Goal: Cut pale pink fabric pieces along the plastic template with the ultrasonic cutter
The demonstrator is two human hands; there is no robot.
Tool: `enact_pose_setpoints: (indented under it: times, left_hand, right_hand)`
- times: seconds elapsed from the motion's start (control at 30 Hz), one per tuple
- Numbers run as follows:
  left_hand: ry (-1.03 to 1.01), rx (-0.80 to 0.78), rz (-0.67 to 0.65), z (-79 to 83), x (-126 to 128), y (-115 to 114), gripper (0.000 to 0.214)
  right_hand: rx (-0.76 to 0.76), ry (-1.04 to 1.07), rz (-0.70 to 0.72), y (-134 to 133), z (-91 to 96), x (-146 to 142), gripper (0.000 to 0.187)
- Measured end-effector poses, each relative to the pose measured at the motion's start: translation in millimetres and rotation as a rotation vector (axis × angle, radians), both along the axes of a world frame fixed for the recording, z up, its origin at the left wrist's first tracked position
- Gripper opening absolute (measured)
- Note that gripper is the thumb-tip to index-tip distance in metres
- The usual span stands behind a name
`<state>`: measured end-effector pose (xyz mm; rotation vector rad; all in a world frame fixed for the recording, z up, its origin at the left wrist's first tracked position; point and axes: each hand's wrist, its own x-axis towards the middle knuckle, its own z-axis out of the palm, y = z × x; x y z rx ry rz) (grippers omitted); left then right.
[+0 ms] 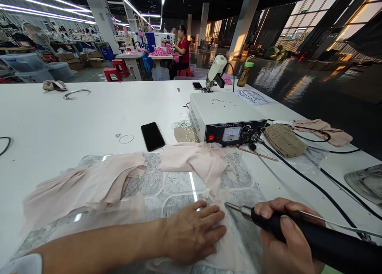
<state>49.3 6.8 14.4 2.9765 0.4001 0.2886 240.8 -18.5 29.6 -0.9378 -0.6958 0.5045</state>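
My left hand lies flat, palm down, with its fingers stretched out on a sheer pale pink fabric piece. My right hand is wrapped round a black handheld ultrasonic tool. Its narrow metal tip points left, close to the fabric just beyond my left fingertips; I cannot tell whether it touches. A thin metal strip also runs by my right hand. Beneath the fabric is a clear sheet over a grey patterned board. Stacked pink fabric pieces lie at the left, others at the back.
A white ultrasonic generator box stands behind the board, its black cable crossing the right side. Nearby are a phone, rubber bands, tan cloth pieces and a glass jar. A co-worker sits at a sewing machine beyond.
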Motion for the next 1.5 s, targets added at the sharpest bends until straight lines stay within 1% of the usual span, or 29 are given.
enact_pose_setpoints:
  times: [0.3,0.43,0.7,0.93,1.07,1.23,1.4,1.5]
  left_hand:
    - [-0.01,-0.019,0.003,-2.2,0.4,0.4,0.043]
    - [-0.02,-0.02,0.007,-1.1,0.1,0.6,0.042]
    - [-0.021,-0.017,0.0,-1.7,-0.4,1.1,0.042]
    - [-0.022,-0.026,-0.002,-3.4,-0.9,1.5,0.043]
    - [-0.043,-0.024,0.001,-3.4,-1.6,2.6,0.041]
    - [-0.073,-0.04,-0.023,0.4,-5.2,7.4,0.037]
    - [-0.127,-0.106,0.053,8.2,-9.6,18.0,0.031]
    - [-0.16,-0.159,0.152,11.8,-12.3,23.4,0.028]
  right_hand:
    - [-0.037,0.031,-0.013,1.2,0.5,-0.1,0.017]
    - [-0.028,0.031,-0.011,1.7,0.5,-0.4,0.017]
    - [0.001,-0.011,0.044,2.5,-2.4,3.4,0.014]
    - [0.051,-0.122,0.027,1.1,-7.1,3.8,0.014]
    - [0.031,-0.06,0.015,0.0,-4.0,1.9,0.013]
    - [-0.014,0.078,0.002,-10.2,2.5,6.3,0.014]
    - [-0.047,0.132,0.015,-18.8,1.6,10.6,0.013]
    - [-0.055,0.156,0.016,-20.7,-0.2,10.7,0.013]
